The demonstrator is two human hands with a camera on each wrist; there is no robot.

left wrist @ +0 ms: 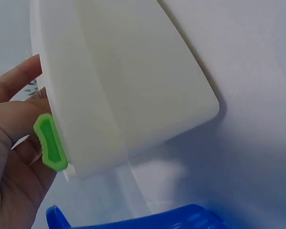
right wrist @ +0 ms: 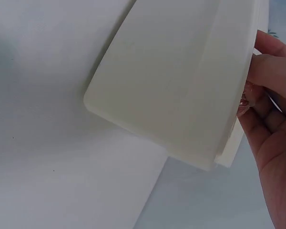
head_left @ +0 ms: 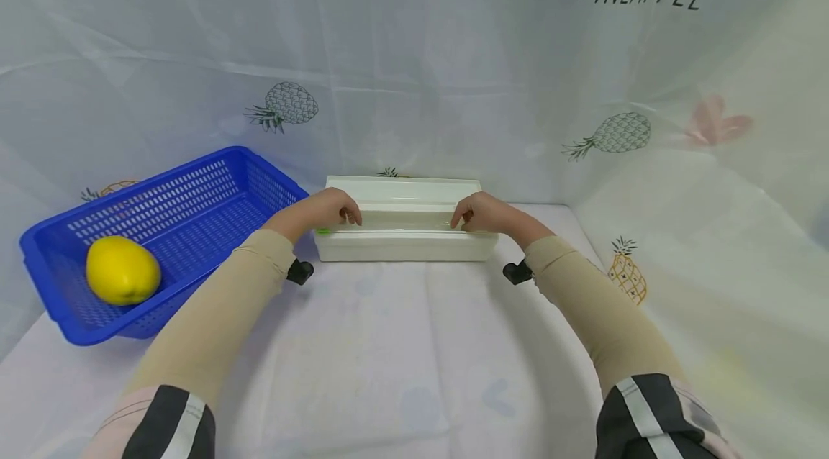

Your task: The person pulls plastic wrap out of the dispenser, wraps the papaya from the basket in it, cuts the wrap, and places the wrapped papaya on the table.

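Note:
A long white cling film dispenser (head_left: pixel 408 249) lies crosswise on the cloth, its lid (head_left: pixel 401 189) raised at the back. My left hand (head_left: pixel 325 211) reaches over its left end, fingers curled down and pinching at the front edge of the opening. A small green slide cutter (left wrist: pixel 51 143) sits on the rim right beside those fingers in the left wrist view. Over the right end, my right hand (head_left: pixel 487 218) pinches crinkled clear cling film (right wrist: pixel 245 98) between thumb and fingers. The film roll inside is hidden by the front wall in both wrist views.
A blue plastic basket (head_left: pixel 188 268) stands at the left, close to my left forearm, with a yellow lemon-like fruit (head_left: pixel 123 270) inside. White cloth (head_left: pixel 388 358) covers the table, and a pineapple-printed curtain (head_left: pixel 414 49) hangs behind and at the right.

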